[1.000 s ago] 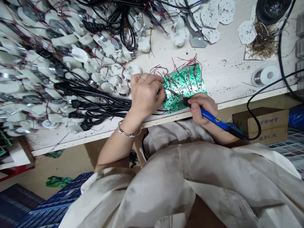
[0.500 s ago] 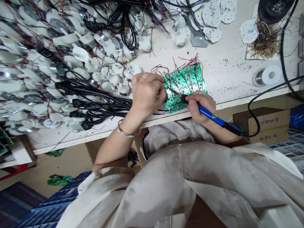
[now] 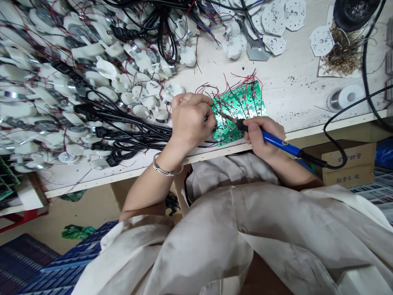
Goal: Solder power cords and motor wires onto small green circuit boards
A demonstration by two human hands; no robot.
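Observation:
My right hand [image 3: 266, 135] grips a blue soldering iron [image 3: 280, 144] like a pen, its tip pointing left over a green circuit board [image 3: 231, 133]. Red and black wires [image 3: 241, 80] stick out from the board, mostly along its far side. At the board's left edge my left hand [image 3: 193, 119] is closed, thumb and fingers pinched together. Whatever lies between those fingers is hidden; a dark bit shows beside them. The iron's tip is close to the left fingertips, among the wires; whether it touches the board I cannot tell.
Many white geared motors [image 3: 135, 82] with thin wires crowd the left of the bench [image 3: 294, 94]. Black cables [image 3: 138, 135] with plugs lie beside my left wrist. A solder spool [image 3: 350, 98], white octagonal boards [image 3: 273, 18] and a dark round dish [image 3: 354, 12] are at the right.
My right hand has shifted slightly right, and the soldering iron's handle has tilted flatter, its cord moving right. My left hand stays almost in place at the board's edge.

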